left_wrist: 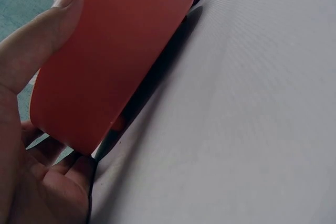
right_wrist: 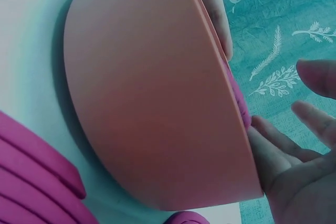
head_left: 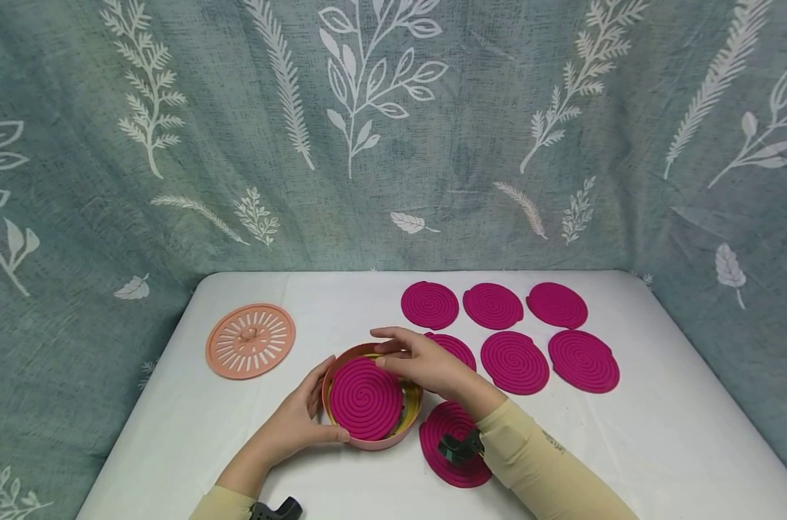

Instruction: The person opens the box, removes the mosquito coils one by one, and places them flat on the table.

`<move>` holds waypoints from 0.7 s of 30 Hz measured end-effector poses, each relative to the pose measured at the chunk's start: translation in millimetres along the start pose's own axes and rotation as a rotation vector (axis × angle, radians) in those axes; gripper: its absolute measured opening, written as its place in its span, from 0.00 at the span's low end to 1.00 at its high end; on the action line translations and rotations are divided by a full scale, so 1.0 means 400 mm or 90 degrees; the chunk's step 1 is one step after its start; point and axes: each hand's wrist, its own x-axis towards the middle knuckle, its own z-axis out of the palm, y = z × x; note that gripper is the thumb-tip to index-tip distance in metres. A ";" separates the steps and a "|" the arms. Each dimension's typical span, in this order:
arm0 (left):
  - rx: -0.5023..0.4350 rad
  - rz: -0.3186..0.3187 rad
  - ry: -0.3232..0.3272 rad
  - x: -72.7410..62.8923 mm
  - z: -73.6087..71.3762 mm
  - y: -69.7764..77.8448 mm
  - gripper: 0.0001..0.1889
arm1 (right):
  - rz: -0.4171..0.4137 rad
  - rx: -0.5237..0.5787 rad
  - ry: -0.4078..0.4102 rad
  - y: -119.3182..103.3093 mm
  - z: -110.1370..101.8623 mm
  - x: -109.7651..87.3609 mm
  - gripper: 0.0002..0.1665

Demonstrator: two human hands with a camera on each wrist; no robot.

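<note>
A magenta mosquito coil [head_left: 365, 399] lies in a round pink coil holder [head_left: 383, 444] with a yellow inside, leaving a crescent uncovered at the right. My left hand [head_left: 309, 419] grips the holder from the left, thumb at the front rim. In the left wrist view its fingers curl round the holder's wall [left_wrist: 105, 61]. Over the back right rim reaches my right hand [head_left: 419, 361], its thumb near the coil's upper edge and its other fingers loosely extended. In the right wrist view its fingertips [right_wrist: 262, 132] are right at the rim beside the coil's edge.
A slotted pink lid [head_left: 250, 341] with a knob lies at the left. Several more magenta coils [head_left: 515, 362] are spread in rows at the right. One coil [head_left: 448, 469] lies under my right wrist, close to the holder. A patterned curtain [head_left: 393, 202] hangs behind the white table [head_left: 653, 448].
</note>
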 end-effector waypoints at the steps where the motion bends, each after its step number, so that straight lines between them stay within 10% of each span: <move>1: 0.000 0.000 -0.001 0.000 0.000 0.000 0.66 | 0.002 0.001 -0.001 0.001 -0.001 0.000 0.31; 21: 0.000 -0.005 -0.002 0.000 0.000 -0.002 0.64 | 0.002 0.034 -0.027 0.013 -0.016 0.003 0.32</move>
